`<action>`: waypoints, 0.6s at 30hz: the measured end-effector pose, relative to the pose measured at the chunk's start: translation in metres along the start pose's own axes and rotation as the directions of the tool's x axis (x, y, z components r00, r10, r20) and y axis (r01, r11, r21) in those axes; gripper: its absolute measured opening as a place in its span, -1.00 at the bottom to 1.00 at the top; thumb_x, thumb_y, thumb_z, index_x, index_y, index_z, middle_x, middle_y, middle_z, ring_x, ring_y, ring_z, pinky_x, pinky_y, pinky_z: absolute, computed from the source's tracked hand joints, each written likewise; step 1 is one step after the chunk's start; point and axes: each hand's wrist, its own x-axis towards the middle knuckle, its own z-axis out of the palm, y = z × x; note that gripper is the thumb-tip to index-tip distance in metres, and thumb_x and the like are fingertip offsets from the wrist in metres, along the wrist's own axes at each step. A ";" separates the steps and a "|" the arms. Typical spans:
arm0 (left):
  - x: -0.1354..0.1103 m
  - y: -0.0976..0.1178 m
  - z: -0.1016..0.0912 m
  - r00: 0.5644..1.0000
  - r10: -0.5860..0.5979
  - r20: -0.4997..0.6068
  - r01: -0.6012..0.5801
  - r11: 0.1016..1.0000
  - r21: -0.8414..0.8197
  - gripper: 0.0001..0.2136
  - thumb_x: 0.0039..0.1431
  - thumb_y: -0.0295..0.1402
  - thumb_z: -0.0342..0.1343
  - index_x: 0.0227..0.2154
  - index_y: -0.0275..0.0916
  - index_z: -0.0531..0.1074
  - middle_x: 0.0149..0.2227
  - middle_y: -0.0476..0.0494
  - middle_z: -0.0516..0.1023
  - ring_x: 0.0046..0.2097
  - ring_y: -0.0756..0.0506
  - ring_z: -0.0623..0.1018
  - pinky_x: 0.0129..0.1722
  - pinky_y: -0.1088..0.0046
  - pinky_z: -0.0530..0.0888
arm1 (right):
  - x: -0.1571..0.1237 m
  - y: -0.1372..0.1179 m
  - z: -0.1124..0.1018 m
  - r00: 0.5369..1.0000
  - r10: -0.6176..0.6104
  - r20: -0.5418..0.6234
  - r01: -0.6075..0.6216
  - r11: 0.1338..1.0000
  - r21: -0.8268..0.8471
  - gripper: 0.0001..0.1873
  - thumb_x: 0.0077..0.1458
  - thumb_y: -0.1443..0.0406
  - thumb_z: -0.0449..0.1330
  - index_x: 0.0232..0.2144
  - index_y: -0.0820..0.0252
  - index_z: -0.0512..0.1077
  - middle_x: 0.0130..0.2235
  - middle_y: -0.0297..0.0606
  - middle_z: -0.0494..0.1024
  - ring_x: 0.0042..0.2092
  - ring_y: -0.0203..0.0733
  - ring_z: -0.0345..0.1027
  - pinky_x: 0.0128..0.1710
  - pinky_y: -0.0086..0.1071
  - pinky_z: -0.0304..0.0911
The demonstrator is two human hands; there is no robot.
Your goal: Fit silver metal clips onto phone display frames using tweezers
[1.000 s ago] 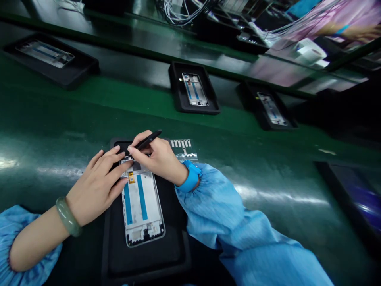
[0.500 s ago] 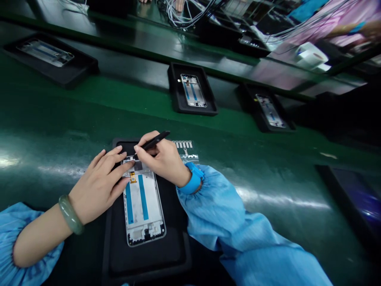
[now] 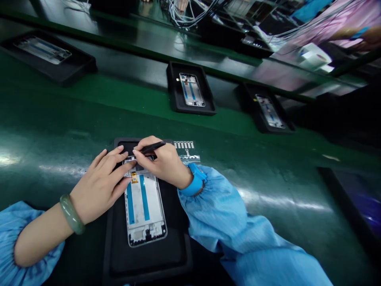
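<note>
Both hands (image 3: 99, 186) half-hide phone frame (image 3: 145, 212) (probably)

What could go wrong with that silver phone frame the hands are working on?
The slim black tweezers in the right hand are right at the top of the silver phone frame, so a slip might scratch it. The left hand is pressing there too, and might nudge the frame on its black plastic tray.
</note>
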 end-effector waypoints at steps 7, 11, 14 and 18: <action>-0.001 -0.001 0.001 1.000 0.001 0.006 -0.001 1.000 0.015 -0.64 0.26 -0.30 -0.10 0.09 -0.21 0.23 0.11 -0.25 0.29 0.26 -0.20 0.12 0.19 0.03 0.17 | -0.001 -0.002 -0.002 0.992 0.110 -0.059 -0.105 0.990 0.094 -0.96 0.12 0.33 0.13 -0.37 0.21 0.33 -0.36 -0.33 0.44 -0.38 -0.38 0.39 -0.41 -0.54 0.36; -0.001 -0.001 0.001 1.000 -0.002 0.006 0.002 1.000 0.012 -0.64 0.26 -0.29 -0.11 0.09 -0.20 0.24 0.11 -0.24 0.29 0.25 -0.20 0.13 0.19 0.03 0.17 | 0.000 -0.001 -0.002 0.998 0.060 -0.025 -0.059 0.996 0.062 -0.96 0.11 0.35 0.14 -0.37 0.23 0.34 -0.36 -0.33 0.44 -0.37 -0.40 0.38 -0.38 -0.56 0.35; 0.000 -0.001 0.000 1.000 -0.002 0.012 0.002 1.000 0.008 -0.65 0.26 -0.29 -0.12 0.08 -0.20 0.24 0.11 -0.24 0.29 0.26 -0.20 0.13 0.19 0.03 0.17 | 0.000 -0.001 -0.003 0.999 0.029 -0.022 -0.029 0.999 0.014 -0.96 0.11 0.35 0.14 -0.37 0.23 0.34 -0.36 -0.33 0.45 -0.35 -0.38 0.38 -0.34 -0.53 0.34; 0.000 0.000 0.000 1.000 -0.005 0.012 0.005 1.000 0.003 -0.65 0.26 -0.29 -0.12 0.08 -0.20 0.25 0.10 -0.24 0.30 0.25 -0.20 0.13 0.19 0.03 0.16 | 0.000 0.000 -0.002 1.000 0.020 -0.023 -0.020 1.000 0.008 -0.96 0.12 0.35 0.13 -0.36 0.22 0.34 -0.36 -0.31 0.46 -0.36 -0.36 0.38 -0.35 -0.51 0.33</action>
